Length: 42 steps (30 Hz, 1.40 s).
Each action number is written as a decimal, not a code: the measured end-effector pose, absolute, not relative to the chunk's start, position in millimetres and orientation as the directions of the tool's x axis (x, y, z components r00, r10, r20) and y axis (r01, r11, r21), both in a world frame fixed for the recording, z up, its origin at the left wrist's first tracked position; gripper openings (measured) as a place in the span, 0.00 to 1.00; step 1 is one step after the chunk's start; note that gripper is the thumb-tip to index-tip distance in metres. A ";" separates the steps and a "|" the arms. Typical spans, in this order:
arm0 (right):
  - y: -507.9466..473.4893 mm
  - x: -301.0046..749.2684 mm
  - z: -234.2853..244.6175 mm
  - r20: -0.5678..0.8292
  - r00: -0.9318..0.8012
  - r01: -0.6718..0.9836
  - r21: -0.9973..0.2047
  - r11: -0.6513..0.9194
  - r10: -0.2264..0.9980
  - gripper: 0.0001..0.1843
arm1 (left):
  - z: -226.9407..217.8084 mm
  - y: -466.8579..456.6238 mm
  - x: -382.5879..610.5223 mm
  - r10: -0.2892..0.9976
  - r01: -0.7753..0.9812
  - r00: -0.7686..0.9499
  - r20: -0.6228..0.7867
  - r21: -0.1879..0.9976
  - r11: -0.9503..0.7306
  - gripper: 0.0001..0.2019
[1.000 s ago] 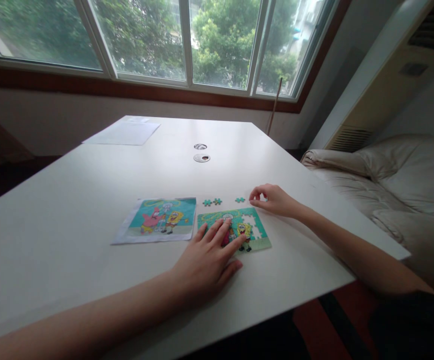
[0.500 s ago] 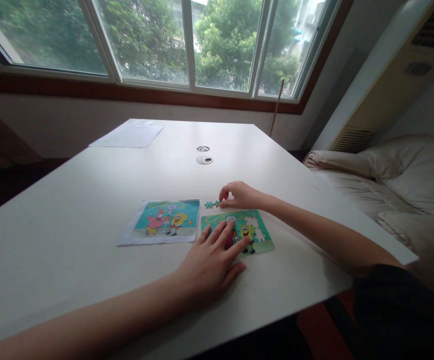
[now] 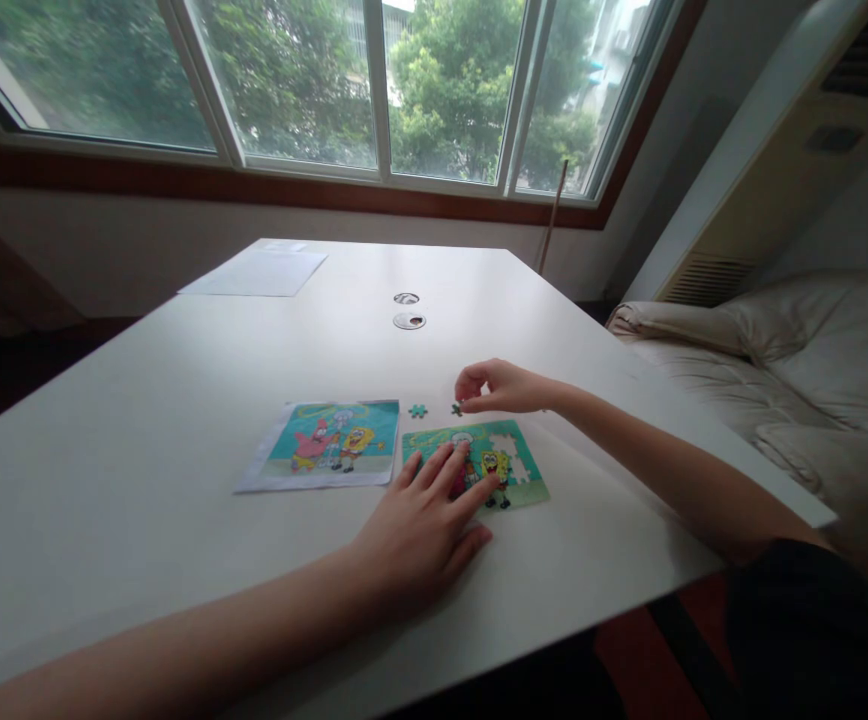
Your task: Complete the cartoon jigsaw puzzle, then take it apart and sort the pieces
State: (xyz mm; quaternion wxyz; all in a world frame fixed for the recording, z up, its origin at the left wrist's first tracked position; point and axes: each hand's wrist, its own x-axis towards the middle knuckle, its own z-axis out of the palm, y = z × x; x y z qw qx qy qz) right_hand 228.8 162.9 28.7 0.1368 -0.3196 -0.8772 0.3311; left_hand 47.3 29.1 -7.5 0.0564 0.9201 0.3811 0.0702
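Note:
My left hand (image 3: 420, 525) lies flat with fingers spread on the left part of a small cartoon jigsaw puzzle (image 3: 513, 462) on the white table (image 3: 141, 420). The puzzle shows white gaps near its right side. My right hand (image 3: 500, 386) hovers just behind the puzzle, its fingers pinched on a small teal puzzle piece (image 3: 456, 408). Another loose teal piece (image 3: 417, 410) lies on the table to the left of it. A printed reference picture (image 3: 325, 443) of the same cartoon lies flat to the left of the puzzle.
A sheet of paper (image 3: 258, 272) lies at the table's far left. Two round cable grommets (image 3: 408, 320) sit in the table's middle. A cream duvet (image 3: 801, 360) lies on a bed to the right. Windows run along the back wall.
My right hand went left from the right-hand loose piece to the pair behind the puzzle, then drew back right holding one piece. One loose piece stays. My left hand has stayed put.

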 end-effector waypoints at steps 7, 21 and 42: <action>140.2 299.5 49.7 -0.315 -0.789 0.596 -0.598 0.535 0.527 0.14 | -8.1 28.7 48.4 0.708 0.696 0.701 0.088 0.138 -0.705 0.25; 98.8 321.1 40.9 -0.188 -0.593 0.783 -0.362 0.506 0.783 0.13 | -8.1 29.3 48.7 0.709 0.696 0.700 0.089 0.136 -0.705 0.24; 86.4 304.0 13.8 -0.051 -0.618 0.530 -0.763 0.369 0.784 0.14 | -6.6 26.0 52.0 0.667 0.655 0.731 0.143 0.130 -0.745 0.19</action>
